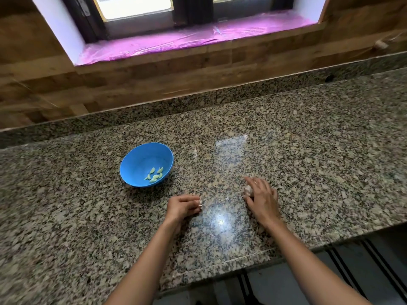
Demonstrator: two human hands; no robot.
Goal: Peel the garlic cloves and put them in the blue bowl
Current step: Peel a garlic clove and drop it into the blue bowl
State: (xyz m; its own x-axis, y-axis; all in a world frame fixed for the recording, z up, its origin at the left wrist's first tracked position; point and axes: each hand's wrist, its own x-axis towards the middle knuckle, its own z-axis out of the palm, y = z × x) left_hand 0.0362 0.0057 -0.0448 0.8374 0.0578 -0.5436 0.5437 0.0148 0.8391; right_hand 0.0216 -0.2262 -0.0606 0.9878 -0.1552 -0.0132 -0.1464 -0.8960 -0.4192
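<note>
The small, papery white garlic [248,189], light and brittle-skinned, is gripped by the right hand [262,200]; left hand [182,206] fingers are curled, apparently empty.

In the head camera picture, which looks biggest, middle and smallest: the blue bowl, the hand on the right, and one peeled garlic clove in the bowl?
1. blue bowl
2. right hand, nearly as big, though it is nearer the camera, so this is unsure
3. peeled garlic clove, clearly the smallest
</note>
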